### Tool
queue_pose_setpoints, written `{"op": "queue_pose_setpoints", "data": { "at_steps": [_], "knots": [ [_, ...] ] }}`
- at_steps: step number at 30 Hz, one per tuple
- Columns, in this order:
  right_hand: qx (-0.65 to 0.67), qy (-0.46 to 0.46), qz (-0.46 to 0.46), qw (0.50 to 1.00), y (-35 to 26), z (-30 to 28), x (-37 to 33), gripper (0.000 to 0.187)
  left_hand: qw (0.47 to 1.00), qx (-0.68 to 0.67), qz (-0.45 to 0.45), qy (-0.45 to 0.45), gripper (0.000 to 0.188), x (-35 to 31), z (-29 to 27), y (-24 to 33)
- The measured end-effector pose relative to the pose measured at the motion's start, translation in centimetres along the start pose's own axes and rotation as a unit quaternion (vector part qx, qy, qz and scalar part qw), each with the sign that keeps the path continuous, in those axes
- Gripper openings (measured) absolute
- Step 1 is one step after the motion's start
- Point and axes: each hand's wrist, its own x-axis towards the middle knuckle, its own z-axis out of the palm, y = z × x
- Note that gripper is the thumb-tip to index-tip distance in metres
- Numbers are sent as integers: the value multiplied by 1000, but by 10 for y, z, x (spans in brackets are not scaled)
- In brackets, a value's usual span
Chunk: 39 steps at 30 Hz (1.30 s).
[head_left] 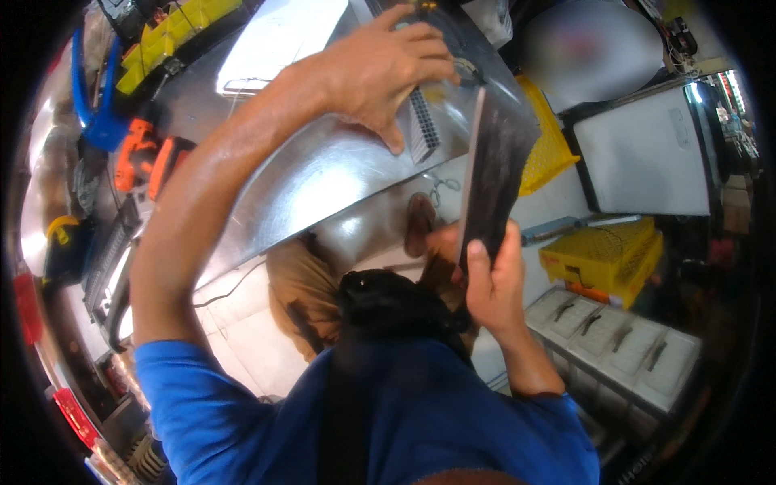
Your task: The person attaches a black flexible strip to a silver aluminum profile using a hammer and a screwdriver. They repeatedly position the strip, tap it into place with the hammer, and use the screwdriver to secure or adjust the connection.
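Note:
My right hand [495,283] grips a dark flat rectangular slab [499,153] by its near end, thumb across its face. The slab stands tilted up beside the metal table, its pale edge turned left. My left hand [396,73] reaches across the table with its fingers spread and thumb apart. Close by that hand lies a narrow strip with a grid of small cells [423,128]; whether the fingers touch it I cannot tell. A ring-shaped item [466,71] is just past the left fingertips, partly hidden.
The shiny metal table [323,178] carries white paper [279,40]. At left are an orange-and-black power drill [136,149] and yellow bins [174,36]. Scissors [440,187] are near the table edge. A yellow basket [602,259] and a drawer unit [614,343] stand at right.

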Motion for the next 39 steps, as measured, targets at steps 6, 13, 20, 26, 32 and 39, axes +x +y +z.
{"op": "queue_pose_setpoints", "data": {
  "at_steps": [6,13,20,26,32,39],
  "knots": [
    [192,56,-14,980,-2,9,48,23,997,-15,-55,47,116,-15,7,17],
    [334,56,-52,940,-15,0,66,34,922,-241,-162,256,93,-55,2,110],
    [313,-96,-187,926,-47,2,92,48,805,-376,-355,291,80,-33,-5,204],
    [211,-305,-81,925,-68,-32,95,60,755,-387,-408,338,75,-33,-5,221],
    [-178,-295,-331,878,-58,-72,188,66,681,-326,-502,420,71,-56,3,272],
    [-335,-344,-597,643,-54,12,276,65,694,-127,-605,370,56,-114,15,336]
  ]
}}
